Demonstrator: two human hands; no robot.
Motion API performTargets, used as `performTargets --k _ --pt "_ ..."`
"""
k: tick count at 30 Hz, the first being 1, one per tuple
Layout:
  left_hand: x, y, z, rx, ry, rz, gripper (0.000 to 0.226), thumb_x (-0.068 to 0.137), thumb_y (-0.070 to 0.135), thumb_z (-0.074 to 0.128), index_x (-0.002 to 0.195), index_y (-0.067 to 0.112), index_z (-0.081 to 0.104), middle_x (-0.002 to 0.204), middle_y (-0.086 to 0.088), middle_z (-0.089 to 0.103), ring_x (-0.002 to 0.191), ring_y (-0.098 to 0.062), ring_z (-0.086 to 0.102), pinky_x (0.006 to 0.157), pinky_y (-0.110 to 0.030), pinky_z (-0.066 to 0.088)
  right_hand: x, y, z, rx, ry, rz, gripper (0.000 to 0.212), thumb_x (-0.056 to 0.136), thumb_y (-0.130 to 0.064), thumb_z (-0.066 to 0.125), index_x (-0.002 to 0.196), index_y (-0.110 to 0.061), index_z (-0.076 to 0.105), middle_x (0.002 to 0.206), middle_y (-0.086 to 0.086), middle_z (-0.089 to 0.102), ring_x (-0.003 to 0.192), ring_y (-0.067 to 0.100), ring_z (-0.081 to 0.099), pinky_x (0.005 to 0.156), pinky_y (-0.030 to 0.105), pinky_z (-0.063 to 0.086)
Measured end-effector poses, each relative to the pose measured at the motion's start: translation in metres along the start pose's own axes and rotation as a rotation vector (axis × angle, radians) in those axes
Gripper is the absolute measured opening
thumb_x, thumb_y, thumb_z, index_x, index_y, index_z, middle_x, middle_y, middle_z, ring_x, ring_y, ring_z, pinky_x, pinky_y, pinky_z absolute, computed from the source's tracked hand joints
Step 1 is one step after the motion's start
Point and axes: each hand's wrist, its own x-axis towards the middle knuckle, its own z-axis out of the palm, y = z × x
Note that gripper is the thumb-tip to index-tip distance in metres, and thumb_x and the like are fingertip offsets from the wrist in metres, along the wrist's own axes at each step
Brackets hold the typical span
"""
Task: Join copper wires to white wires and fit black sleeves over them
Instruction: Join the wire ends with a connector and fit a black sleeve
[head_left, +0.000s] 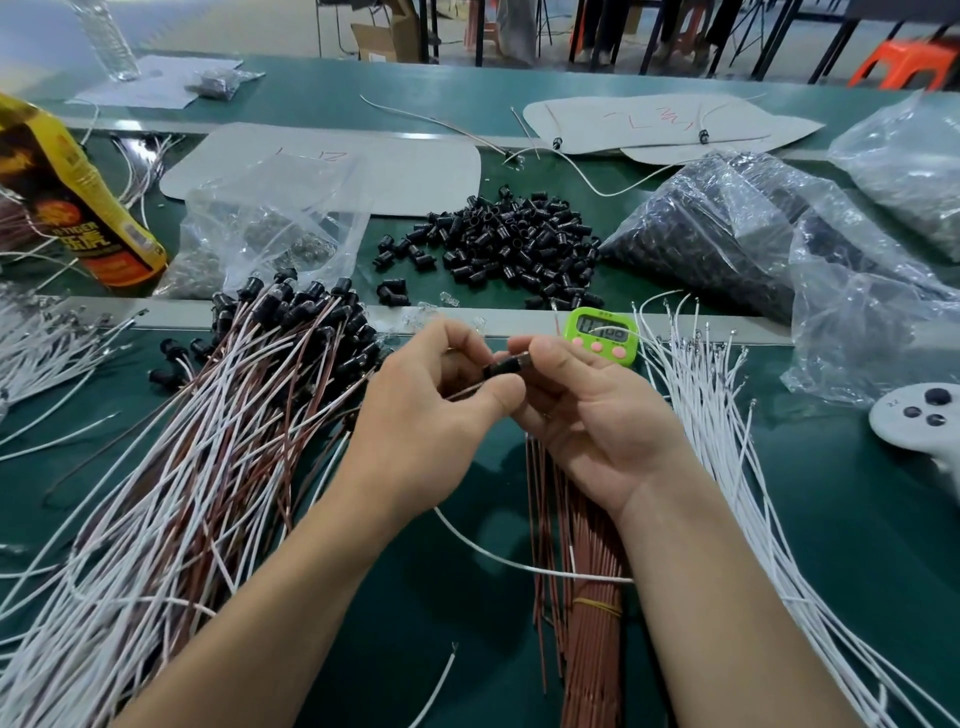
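My left hand and my right hand meet at the middle of the green table, both pinching one black sleeve between fingertips. A copper wire and a white wire trail down from the sleeve under my hands. A bundle of copper wires tied with a rubber band lies below my right hand. Loose white wires fan out to the right. A heap of joined wires with black sleeves lies to the left. Loose black sleeves are piled beyond my hands.
A green timer stands just past my right hand. Clear bags of parts sit at the right and centre left. An orange bottle stands at the far left, a white controller at the right edge.
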Motion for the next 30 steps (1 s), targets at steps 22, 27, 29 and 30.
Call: performTargets --k 22,27,29,30 --pt "0.003 0.004 -0.009 -0.514 0.021 -0.081 0.022 0.082 -0.007 0.073 0.07 0.012 0.076 0.068 -0.008 0.075 0.048 -0.01 0.063 0.047 -0.02 0.051 -0.007 0.014 0.013 0.11 -0.134 0.126 0.041 0.094 -0.034 0.053 0.095 -0.002 0.079 0.097 0.018 0.078 0.098 0.031 0.076 0.084 0.055 0.062" --pt "0.002 0.006 -0.008 -0.566 0.03 -0.077 0.014 0.084 -0.013 0.068 0.079 0.0 0.072 0.065 -0.005 0.075 0.04 -0.001 0.057 0.042 -0.013 0.046 -0.007 0.017 0.013 0.102 -0.121 0.108 0.039 0.093 -0.032 0.056 0.102 0.001 0.074 0.107 0.023 0.076 0.107 0.037 0.073 0.083 0.055 0.062" --pt "0.003 0.004 -0.009 -0.542 0.022 -0.083 0.017 0.081 -0.009 0.072 0.075 0.006 0.077 0.071 -0.009 0.077 0.05 -0.01 0.067 0.046 -0.018 0.051 -0.007 0.018 0.013 0.099 -0.101 0.097 0.039 0.091 -0.032 0.057 0.102 0.001 0.074 0.105 0.023 0.076 0.105 0.036 0.074 0.081 0.054 0.062" --pt "0.004 0.002 -0.009 -0.525 0.02 -0.081 0.018 0.08 -0.007 0.074 0.073 0.009 0.078 0.076 -0.012 0.078 0.058 -0.016 0.071 0.051 -0.022 0.055 -0.006 0.018 0.013 0.099 -0.091 0.09 0.039 0.09 -0.032 0.058 0.099 0.001 0.075 0.103 0.023 0.076 0.102 0.035 0.075 0.08 0.052 0.063"
